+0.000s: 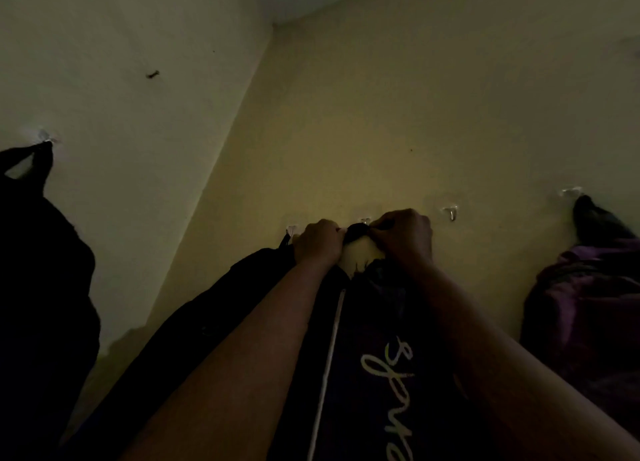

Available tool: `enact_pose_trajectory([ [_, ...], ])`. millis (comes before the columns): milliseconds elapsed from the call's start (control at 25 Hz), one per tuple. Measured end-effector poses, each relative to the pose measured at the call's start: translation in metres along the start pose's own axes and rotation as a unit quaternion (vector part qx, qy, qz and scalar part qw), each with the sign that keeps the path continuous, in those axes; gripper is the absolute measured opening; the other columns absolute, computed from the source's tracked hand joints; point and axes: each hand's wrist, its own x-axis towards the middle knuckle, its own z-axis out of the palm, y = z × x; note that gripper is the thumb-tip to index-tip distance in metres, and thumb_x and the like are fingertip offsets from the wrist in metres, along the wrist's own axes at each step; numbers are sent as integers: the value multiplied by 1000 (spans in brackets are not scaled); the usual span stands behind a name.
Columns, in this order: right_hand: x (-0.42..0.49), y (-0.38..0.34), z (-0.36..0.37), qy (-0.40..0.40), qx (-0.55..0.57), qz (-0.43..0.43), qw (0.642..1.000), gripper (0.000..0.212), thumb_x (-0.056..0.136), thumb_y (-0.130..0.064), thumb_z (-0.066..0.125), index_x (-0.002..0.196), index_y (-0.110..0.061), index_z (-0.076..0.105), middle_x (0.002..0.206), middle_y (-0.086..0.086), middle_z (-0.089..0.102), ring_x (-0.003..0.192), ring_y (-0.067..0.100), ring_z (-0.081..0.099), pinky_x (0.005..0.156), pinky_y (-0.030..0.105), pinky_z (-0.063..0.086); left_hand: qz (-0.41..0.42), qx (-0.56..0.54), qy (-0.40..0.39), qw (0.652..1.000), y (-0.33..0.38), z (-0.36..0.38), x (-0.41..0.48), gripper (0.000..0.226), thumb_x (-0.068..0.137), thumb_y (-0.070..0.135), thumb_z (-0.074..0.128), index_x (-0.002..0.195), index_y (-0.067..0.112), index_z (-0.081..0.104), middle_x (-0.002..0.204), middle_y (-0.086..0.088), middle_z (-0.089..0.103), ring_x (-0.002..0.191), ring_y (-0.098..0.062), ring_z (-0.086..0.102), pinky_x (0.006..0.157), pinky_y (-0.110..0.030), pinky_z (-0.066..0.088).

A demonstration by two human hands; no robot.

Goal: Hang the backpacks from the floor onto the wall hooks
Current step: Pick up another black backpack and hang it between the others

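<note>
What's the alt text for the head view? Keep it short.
Both hands, left hand and right hand, pinch the top loop of a dark backpack with pale lettering at a clear wall hook. Three other bags already hang in the dim corner; one hook to the right is bare.

wall (381, 114): painted plaster, matt, slightly uneven, a few dark specks. hooks: clear glossy plastic pads with small shiny metal prongs, bare one (451, 213) shows it best. backpack (374, 356) at centre: dark woven cloth, matt, pale printed lettering and a light smooth piping strip; its loop (355, 233) is frayed fabric. purple bag (585, 304) on the right: soft matt cloth, creased
</note>
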Motion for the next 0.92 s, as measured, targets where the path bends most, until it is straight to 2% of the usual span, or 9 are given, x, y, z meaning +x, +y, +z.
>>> enact_pose_trajectory([
  [160,-14,-2,-6,-45,-13,0,999,25,84,-15,64,107,-10,72,110,13,72,103,28,65,84,28,48,-16,-50,5,999,2,-7,-17,43,95,36,42,92,1,67,101,-22,68,101,-35,61,89,-40,44],
  [240,-21,-6,-10,-82,-7,16,997,30,86,-13,59,115,-13,68,118,11,69,108,27,63,88,28,48,-55,-111,-16,992,3,-15,-23,41,95,36,44,86,3,65,88,-20,64,93,-29,60,76,-33,44],
  [320,-32,-13,-25,-132,12,46,990,36,88,-10,53,122,-13,63,123,11,66,112,28,61,87,26,46,-91,-172,-46,980,7,-28,-31,33,94,34,45,80,7,58,73,-11,55,78,-24,55,60,-26,35],
  [480,-60,-31,-59,-237,40,47,970,42,93,-14,46,134,-5,49,126,19,61,101,29,60,74,28,47,-150,-286,-48,945,20,-59,-60,22,92,29,48,93,12,62,97,-11,60,88,-22,56,70,-25,43],
  [560,-79,-37,-79,-255,85,52,962,47,95,-20,43,141,-8,40,126,18,61,84,23,59,58,20,40,-176,-288,-40,940,40,-73,-93,28,93,25,46,111,11,61,109,-12,61,94,-24,57,65,-24,43],
  [640,-103,-41,-109,-245,183,88,948,46,96,-23,41,140,-11,42,125,14,62,76,17,56,48,8,37,-201,-292,-31,935,66,-86,-132,34,93,28,44,120,10,57,119,-13,61,101,-28,60,70,-27,45],
  [720,-127,-46,-145,-219,279,126,927,41,96,-26,42,135,-13,48,125,9,62,91,16,58,66,11,45,-223,-306,-19,925,95,-104,-171,40,95,33,41,128,12,52,121,-8,59,97,-24,58,74,-28,44],
  [800,-149,-50,-176,-238,323,157,902,39,96,-31,43,130,-15,52,120,4,62,98,16,57,87,27,48,-248,-315,8,916,119,-121,-210,43,96,37,38,131,15,49,119,-4,55,87,-14,54,71,-26,43],
  [920,-186,-46,-213,-333,370,223,838,49,95,-43,41,136,-17,45,123,2,60,105,18,57,98,34,45,-280,-282,55,916,144,-141,-272,46,95,41,39,134,17,47,136,-5,51,110,-17,52,93,-32,43],
])
